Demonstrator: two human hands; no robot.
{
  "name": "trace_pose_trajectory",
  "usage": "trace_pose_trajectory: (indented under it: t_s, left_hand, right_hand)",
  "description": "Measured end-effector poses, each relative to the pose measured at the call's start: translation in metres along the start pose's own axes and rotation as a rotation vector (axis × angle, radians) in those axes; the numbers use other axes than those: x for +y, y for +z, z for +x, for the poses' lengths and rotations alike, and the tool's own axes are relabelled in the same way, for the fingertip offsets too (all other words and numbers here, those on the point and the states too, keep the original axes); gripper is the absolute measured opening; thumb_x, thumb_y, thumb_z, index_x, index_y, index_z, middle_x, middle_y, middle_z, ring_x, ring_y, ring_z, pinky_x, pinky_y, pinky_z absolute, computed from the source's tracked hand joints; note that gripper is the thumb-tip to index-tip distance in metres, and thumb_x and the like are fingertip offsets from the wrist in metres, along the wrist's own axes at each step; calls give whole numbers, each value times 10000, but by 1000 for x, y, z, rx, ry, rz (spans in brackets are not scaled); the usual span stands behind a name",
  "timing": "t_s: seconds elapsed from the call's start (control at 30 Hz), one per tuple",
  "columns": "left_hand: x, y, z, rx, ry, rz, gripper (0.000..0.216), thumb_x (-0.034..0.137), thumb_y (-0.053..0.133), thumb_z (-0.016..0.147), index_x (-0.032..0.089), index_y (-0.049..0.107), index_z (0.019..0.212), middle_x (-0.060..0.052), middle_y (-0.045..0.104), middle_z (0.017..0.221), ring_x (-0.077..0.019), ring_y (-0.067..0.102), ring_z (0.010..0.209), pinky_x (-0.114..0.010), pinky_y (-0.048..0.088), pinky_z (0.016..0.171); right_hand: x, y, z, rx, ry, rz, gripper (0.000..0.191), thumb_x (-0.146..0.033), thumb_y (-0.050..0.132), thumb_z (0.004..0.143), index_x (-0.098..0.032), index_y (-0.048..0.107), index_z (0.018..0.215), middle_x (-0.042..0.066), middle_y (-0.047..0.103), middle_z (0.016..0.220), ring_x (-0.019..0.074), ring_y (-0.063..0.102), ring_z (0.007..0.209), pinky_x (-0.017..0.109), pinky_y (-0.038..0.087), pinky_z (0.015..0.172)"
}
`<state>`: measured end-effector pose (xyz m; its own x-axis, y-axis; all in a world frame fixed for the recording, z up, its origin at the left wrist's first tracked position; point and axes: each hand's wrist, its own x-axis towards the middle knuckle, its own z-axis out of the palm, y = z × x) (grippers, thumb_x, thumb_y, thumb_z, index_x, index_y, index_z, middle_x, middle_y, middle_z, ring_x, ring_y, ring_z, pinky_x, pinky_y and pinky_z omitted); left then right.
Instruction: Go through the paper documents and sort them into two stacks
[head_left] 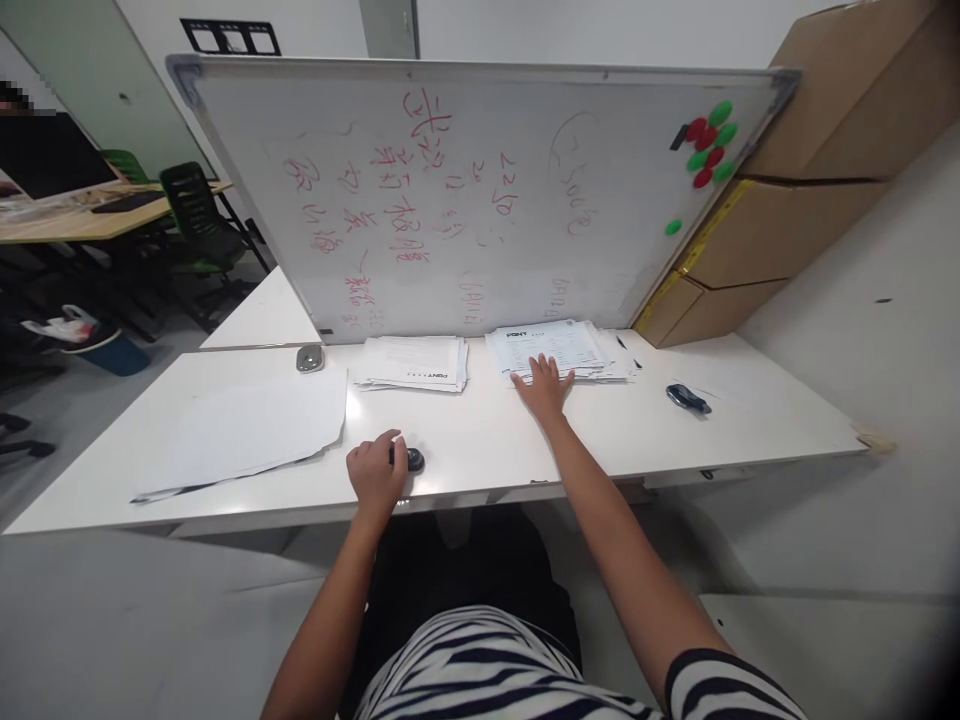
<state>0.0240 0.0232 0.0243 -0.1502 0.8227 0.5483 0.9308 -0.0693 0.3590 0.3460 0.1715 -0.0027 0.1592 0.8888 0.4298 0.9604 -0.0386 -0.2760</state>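
Fingers curled, my left hand (377,472) holds a small black object (415,459) with a rounded end at the table's front edge; its kind cannot be made out, as the hand hides most of it. My right hand (545,388) lies with spread fingers on the front of a stack of printed papers (532,345) by the whiteboard's foot. A second, neater stack of papers (412,360) lies to its left, touched by neither hand. Large white sheets (247,430) are spread on the table's left part.
A whiteboard (450,200) with red writing and round magnets leans along the back of the white table (480,440). Cardboard boxes (817,110) are piled at right. A dark blue hand-sized tool (688,399) and a small grey square item (310,358) lie on the tabletop.
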Motion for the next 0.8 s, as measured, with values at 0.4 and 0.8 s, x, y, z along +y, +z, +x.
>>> trace_pose_trajectory:
  t_s: [0.4,0.8]
  left_hand:
    - [0,-1,-1,0,6,4,284,346,444,904,202,671,995,-33,664,722,-208,584,761,-347,335,835]
    - [1,-1,-1,1,-6,6,294,348,433,909,201,669,1004,-36,665,726,-208,586,768,-350,330,848]
  right_hand:
    - [-2,3,-3,206,-62,-112,306,-283,356,960,-231,645,1044,87,689,1080,267,529,1030,681,-16,1043]
    - [8,7,8,206,64,-22,378,-305,327,962,-161,676,951,97,704,804,229,555,818,461,255,977]
